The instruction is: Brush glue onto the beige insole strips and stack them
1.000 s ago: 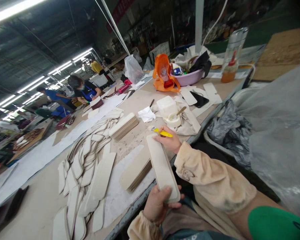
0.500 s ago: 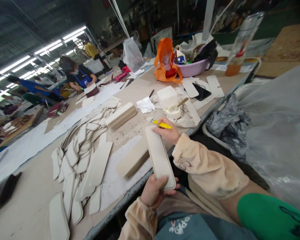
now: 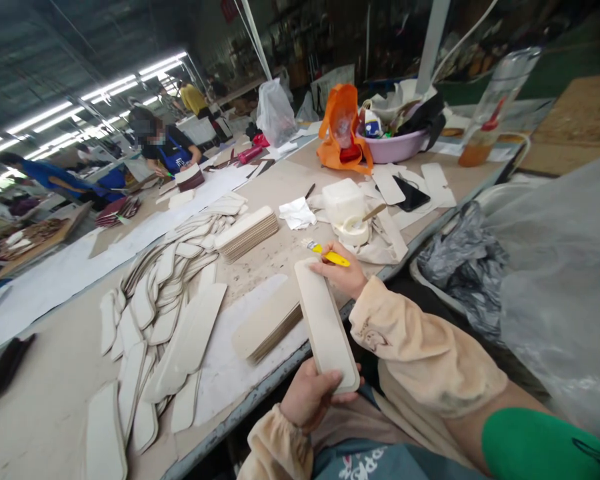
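Along the near edge of a workroom desk (image 3: pixel 55 393), a worker in peach-coloured sleeves holds a long, pale panel (image 3: pixel 330 333) tilted over the rim, just off the worktop. With the panel as the centre of the dial, the left hand (image 3: pixel 307 393) is clamped on its lower end at six o'clock, thumb across the upper face and fingers beneath. The right hand (image 3: pixel 347 275), at one o'clock, grips a yellow-handled brush (image 3: pixel 336 259), bristles pointing toward ten. Its fingers overlap the panel's top end, though whether they touch cannot be told. The hands are apart, one toward each end of the piece.

Just beside the panel at nine o'clock sits a neat stack of beige pieces (image 3: pixel 270 320), partly covered by it; farther out the same way sprawls a loose heap of white pieces (image 3: pixel 165 300). A second stack (image 3: pixel 247 233) stands toward ten. Crumpled white tissue (image 3: pixel 299 213) lies near eleven, and a translucent tub (image 3: pixel 344 200) at twelve, below an orange bag (image 3: pixel 337 127). Toward one o'clock are a dark phone (image 3: pixel 414 195) and, farther back, a lilac basin (image 3: pixel 395 148) heaped with articles. Well apart, between ten and eleven, a co-worker (image 3: pixel 175 157) wears a blue apron.
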A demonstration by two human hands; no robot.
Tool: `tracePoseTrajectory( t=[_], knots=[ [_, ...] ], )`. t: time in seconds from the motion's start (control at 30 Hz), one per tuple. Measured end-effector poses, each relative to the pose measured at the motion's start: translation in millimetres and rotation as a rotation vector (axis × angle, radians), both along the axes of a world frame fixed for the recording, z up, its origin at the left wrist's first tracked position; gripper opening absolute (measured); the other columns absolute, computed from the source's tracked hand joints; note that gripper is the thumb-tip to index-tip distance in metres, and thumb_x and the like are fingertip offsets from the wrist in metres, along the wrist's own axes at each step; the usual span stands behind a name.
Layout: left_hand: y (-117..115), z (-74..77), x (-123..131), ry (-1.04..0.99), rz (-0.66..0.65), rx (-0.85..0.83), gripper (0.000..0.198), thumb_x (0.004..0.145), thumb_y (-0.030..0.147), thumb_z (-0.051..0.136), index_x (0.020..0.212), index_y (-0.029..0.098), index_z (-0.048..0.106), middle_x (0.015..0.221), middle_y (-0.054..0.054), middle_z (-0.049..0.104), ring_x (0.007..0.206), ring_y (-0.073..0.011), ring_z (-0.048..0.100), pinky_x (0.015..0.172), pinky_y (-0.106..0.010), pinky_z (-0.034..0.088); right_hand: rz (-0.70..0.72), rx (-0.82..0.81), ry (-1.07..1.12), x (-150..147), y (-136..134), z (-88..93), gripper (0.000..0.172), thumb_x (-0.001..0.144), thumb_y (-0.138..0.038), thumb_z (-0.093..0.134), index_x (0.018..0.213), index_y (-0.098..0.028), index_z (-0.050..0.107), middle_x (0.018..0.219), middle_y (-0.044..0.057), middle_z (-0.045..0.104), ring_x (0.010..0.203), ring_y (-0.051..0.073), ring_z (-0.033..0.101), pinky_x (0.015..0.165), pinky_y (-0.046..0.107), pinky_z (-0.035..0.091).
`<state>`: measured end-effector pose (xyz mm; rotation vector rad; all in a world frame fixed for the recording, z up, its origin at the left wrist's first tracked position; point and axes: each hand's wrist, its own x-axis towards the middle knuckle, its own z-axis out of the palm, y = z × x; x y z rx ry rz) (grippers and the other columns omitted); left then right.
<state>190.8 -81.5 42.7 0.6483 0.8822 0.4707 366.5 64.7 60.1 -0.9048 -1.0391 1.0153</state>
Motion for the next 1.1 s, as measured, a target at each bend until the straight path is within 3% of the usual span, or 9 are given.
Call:
tracePoseTrajectory(
  t=[0.37,0.7,0.83,0.97,1.1],
  knots=[
    [-1.5,-6.8,-4.8,-0.011,0.003,0.005,0.041,0.073,0.032,0.072,0.107,0.009,0.066,0.106,-0.017,0.071,0.086,-0.0247,0.070,0.065,-0.026,0.055,-0.009,-0.037,-0.064,-1.9,-1.0,-4.5,0.035,0.068,-0.036,0.075,0.083,-0.024,0.045,0.067,-0.006,0.048,0.060,0.012,0.043,0.057,0.028,0.037],
    [-1.7,-3.4,-2.9,-0.014,-0.008,-0.016,0.046,0.070,0.036,0.076,0.106,0.009,0.068,0.110,-0.018,0.069,0.088,-0.0242,0.069,0.065,-0.026,0.054,0.000,-0.035,-0.025,-2.8,-3.6,3.2,0.039,0.066,-0.041,0.077,0.081,-0.025,0.044,0.065,-0.007,0.046,0.057,0.013,0.042,0.057,0.029,0.037],
    [-0.8,1.2,0.8,-0.072,0.003,0.030,0.047,0.068,0.038,0.077,0.103,0.008,0.069,0.100,-0.017,0.071,0.082,-0.0221,0.068,0.062,-0.025,0.051,0.003,-0.042,-0.022,-1.4,-5.1,7.5,0.041,0.065,-0.045,0.077,0.080,-0.026,0.044,0.066,-0.004,0.046,0.060,0.016,0.043,0.057,0.031,0.038],
    [5.2,10.0,9.2,-0.117,0.119,0.090,0.047,0.069,0.042,0.076,0.101,0.008,0.069,0.085,-0.014,0.071,0.069,-0.0190,0.065,0.060,-0.027,0.049,0.021,-0.052,0.003,-2.5,-9.2,11.7,0.040,0.066,-0.043,0.078,0.079,-0.026,0.044,0.067,-0.004,0.046,0.060,0.016,0.044,0.056,0.031,0.038],
    [15.2,15.0,15.1,0.004,0.312,0.118,0.042,0.075,0.042,0.072,0.103,0.010,0.068,0.079,-0.011,0.072,0.071,-0.0198,0.066,0.066,-0.029,0.050,0.050,-0.033,0.019,-6.1,-13.8,11.8,0.037,0.068,-0.039,0.077,0.081,-0.025,0.045,0.069,-0.005,0.047,0.061,0.014,0.044,0.057,0.029,0.037]
  ],
)
